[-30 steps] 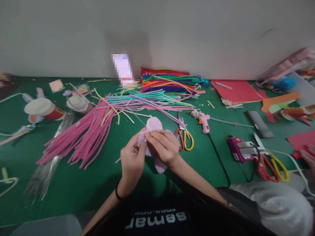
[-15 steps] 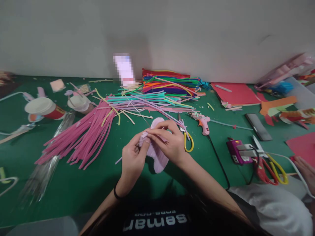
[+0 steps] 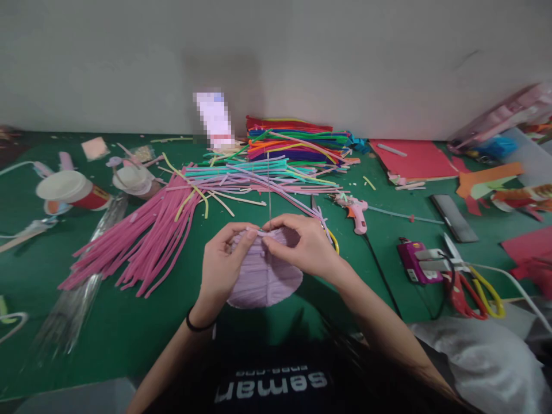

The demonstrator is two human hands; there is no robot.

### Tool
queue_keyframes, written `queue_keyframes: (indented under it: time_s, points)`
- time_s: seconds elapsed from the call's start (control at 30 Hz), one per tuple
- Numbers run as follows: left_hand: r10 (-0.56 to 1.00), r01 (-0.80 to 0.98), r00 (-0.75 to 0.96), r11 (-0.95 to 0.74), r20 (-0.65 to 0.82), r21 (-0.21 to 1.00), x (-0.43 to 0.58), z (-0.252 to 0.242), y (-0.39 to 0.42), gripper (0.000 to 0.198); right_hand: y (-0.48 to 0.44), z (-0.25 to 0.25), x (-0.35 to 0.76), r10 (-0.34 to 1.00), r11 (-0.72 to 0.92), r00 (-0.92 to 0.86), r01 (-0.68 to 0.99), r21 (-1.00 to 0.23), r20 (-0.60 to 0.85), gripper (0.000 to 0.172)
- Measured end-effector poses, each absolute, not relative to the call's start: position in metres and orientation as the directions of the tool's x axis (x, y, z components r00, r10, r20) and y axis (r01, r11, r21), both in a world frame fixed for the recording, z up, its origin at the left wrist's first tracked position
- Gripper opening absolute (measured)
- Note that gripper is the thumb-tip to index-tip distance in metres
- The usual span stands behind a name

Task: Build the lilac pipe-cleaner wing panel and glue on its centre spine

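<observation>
Between my two hands is a rounded lilac piece made of pipe cleaners laid side by side, with a seam down its middle. My left hand pinches its upper left edge between thumb and fingers. At the upper right edge, my right hand is closed on the same piece, thumb and forefinger near the top centre. A thin straight wire sticks up from the top edge between the fingertips. Where the wire joins the piece is hidden by my fingers.
Pink pipe cleaners fan out at left, near two paper cups. Coloured bundles lie at the back. A pink glue gun, a phone, a purple power adapter and red-handled scissors are on the right.
The lilac piece has turned from edge-on to show its broad ribbed face. The wire has swung from slanting left to nearly upright. My hands have shifted slightly apart.
</observation>
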State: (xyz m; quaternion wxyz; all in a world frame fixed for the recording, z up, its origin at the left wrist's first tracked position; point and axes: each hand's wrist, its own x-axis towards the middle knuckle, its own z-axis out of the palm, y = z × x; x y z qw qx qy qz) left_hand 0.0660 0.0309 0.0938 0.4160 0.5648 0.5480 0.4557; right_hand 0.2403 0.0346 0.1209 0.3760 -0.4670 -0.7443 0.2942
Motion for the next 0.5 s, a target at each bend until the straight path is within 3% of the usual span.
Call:
queue_keyframes:
  time_s: [0.27,0.5]
  points:
    - [0.984,0.289,0.132,-0.153,0.119,0.945,0.061,0.095,0.031,0.024,0.032,0.115,0.242,0.964,0.198,-0.238,0.356,-0.913,0.116,0.007]
    - [0.940,0.441,0.310,-0.272,0.140,0.855,0.044,0.111,0.035,0.016,0.028,0.112,0.237,0.945,0.151,-0.323,0.282,-0.948,0.054,0.009]
